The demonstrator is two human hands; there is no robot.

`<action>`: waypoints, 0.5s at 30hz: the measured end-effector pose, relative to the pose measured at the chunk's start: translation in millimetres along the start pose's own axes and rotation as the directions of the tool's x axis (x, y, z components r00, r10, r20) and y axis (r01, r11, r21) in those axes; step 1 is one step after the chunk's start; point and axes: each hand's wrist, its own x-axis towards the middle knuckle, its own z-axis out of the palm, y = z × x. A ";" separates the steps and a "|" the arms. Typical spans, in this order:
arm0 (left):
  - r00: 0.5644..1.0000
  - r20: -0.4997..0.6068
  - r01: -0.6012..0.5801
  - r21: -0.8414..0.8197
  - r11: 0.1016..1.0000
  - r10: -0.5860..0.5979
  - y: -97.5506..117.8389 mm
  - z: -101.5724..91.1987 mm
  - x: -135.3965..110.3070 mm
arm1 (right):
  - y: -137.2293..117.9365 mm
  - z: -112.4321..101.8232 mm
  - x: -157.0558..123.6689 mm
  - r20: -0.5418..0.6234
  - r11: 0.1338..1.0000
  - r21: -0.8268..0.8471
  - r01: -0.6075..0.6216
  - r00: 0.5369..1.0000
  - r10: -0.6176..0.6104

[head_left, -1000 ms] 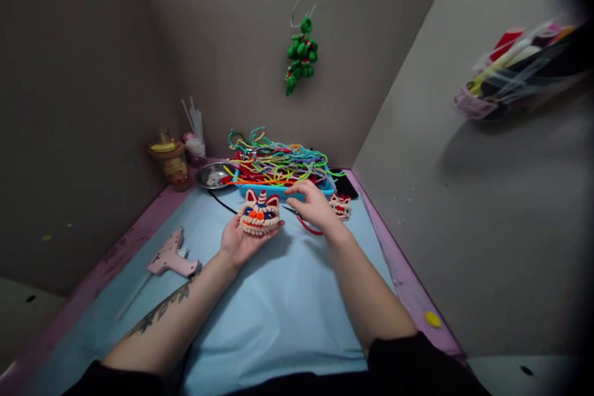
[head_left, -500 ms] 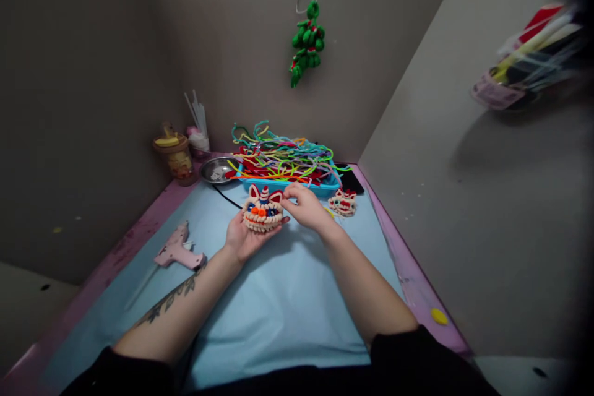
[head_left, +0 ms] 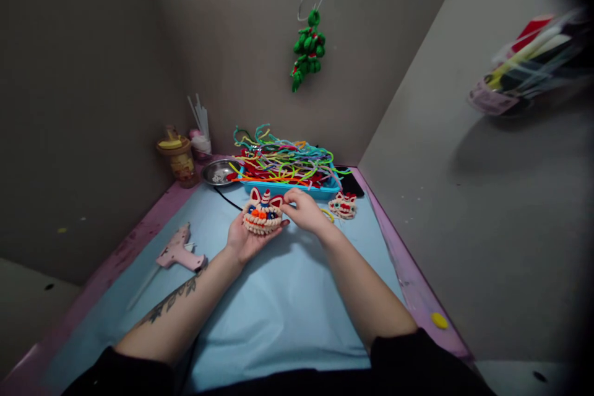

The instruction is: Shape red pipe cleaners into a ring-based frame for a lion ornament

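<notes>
On my left hand (head_left: 241,241), palm up with the fingers curled beneath it, rests a pipe-cleaner lion head (head_left: 262,223) in cream, with red-lined ears, a striped horn, blue eyes and an orange nose. The thumb of that hand is mostly hidden behind the piece. My right hand (head_left: 304,209) pinches at the lion head's right side, by the ear; whatever lies between the fingertips is too small to make out. A smaller lion head (head_left: 343,205), cream and red with green eyes, lies on the blue cloth (head_left: 292,303) to the right.
A blue tray (head_left: 278,189) heaped with pipe cleaners (head_left: 292,158) stands at the back, beside a metal bowl (head_left: 220,172). At left lies a pink glue gun (head_left: 179,250). A cup (head_left: 179,161), a dark flat object (head_left: 351,181) and a yellow disc (head_left: 439,320) edge the table.
The camera view has shifted slightly, so the scene sits a little lower. Both hands keep nearly the same hold on the lion head.
</notes>
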 end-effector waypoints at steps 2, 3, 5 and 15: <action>1.000 -0.019 -0.006 0.009 1.000 0.006 0.4 2.5 -0.7 | 0.1 -8.4 0.1 0.017 0.999 0.035 -0.010 1.000 0.009; 1.000 -0.028 -0.013 0.014 1.000 0.014 0.3 4.2 -1.1 | -0.5 -13.4 -0.2 0.020 0.999 0.047 -0.017 1.000 0.016; 0.999 -0.042 -0.024 0.029 0.999 0.026 -0.4 7.7 -1.5 | -3.2 -22.4 -1.7 0.000 0.999 0.045 -0.020 1.000 0.020; 0.996 -0.085 -0.004 0.117 0.993 0.013 -10.4 9.9 1.2 | -12.1 -8.3 -5.6 0.001 0.986 -0.163 0.045 0.999 -0.045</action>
